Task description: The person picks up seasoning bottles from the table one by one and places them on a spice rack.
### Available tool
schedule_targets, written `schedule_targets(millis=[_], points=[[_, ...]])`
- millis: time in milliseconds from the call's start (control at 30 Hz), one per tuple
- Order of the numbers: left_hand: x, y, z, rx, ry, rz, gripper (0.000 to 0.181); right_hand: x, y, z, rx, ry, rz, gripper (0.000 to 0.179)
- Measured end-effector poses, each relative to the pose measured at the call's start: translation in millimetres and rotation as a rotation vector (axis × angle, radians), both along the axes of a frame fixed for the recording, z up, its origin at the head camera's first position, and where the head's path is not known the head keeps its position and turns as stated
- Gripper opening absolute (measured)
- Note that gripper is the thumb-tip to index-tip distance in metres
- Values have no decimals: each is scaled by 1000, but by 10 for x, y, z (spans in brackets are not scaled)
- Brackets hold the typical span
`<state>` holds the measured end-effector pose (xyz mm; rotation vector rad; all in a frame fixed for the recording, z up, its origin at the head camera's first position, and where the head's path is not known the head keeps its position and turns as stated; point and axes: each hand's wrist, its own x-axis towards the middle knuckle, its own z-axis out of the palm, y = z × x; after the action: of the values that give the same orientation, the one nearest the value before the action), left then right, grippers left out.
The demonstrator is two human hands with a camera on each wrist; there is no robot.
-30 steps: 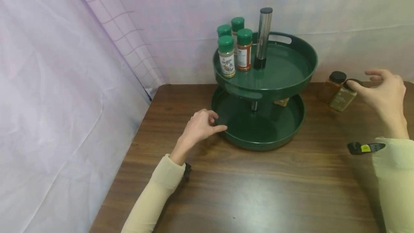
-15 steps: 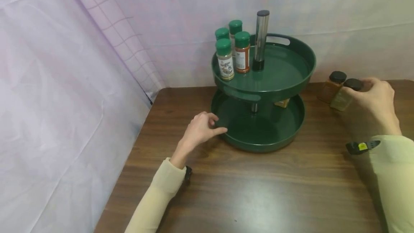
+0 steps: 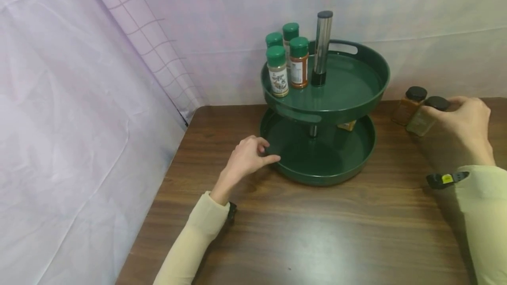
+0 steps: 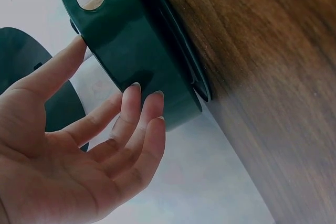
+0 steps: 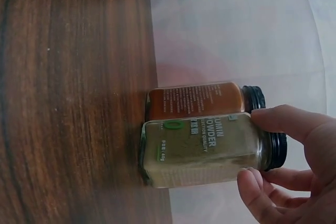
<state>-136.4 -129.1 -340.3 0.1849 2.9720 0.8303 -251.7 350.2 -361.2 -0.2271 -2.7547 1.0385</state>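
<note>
On the right, my right hand [image 3: 465, 122] pinches a square glass jar of cumin powder [image 5: 205, 150] near its black lid, thumb on one side and fingers on the other. The jar stands upright on the table, close beside a jar of reddish-brown spice [image 5: 194, 100] with a black lid. My left hand [image 3: 247, 155] is at the left rim of the lower tray [image 3: 317, 178] of a green two-tier rack. In the left wrist view its thumb tip touches the rim, and its loosely bent fingers [image 4: 149, 145] lie at the outer wall.
Several green-capped spice bottles [image 3: 278, 71] stand at the left of the upper tray [image 3: 352, 82], beside the metal post [image 3: 322, 49]. A yellowish jar [image 3: 347, 125] shows partly on the lower tray. Behind the wooden table [image 3: 317, 232] hangs a pale curtain [image 3: 237, 12].
My right hand has moved slightly left and down onto the cumin powder jar, and its fingers have closed on it. The left hand has stayed at the tray rim.
</note>
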Motion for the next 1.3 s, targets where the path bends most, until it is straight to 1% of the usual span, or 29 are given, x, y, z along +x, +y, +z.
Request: schedule_targets(millis=[100,233,333,367,500,567,700,933,1000,1133,1300], points=[[3,11,3,-2,-3,1,55,26,-7,22,-25,16,-12,82],[9,18,3,-4,0,1,55,57,-13,104,-44,86,-3,76],[11,23,-1,-6,2,0,55,62,-20,195,-6,169,21,72],[10,24,-3,-7,2,-1,55,66,-26,226,14,184,19,73],[7,30,-10,-12,3,-2,55,107,-55,341,61,192,-2,76],[5,32,-13,-15,3,-2,56,135,-79,392,66,200,-9,76],[10,34,-17,-17,4,0,55,205,-161,482,60,252,3,71],[28,44,-14,-17,9,5,55,321,-333,607,44,306,31,69],[31,47,-11,-18,10,8,55,343,-379,634,26,305,44,69],[34,54,-3,-27,15,5,55,384,-478,665,0,269,82,69],[37,61,-4,-28,18,-3,55,429,-621,653,-41,244,169,63]])
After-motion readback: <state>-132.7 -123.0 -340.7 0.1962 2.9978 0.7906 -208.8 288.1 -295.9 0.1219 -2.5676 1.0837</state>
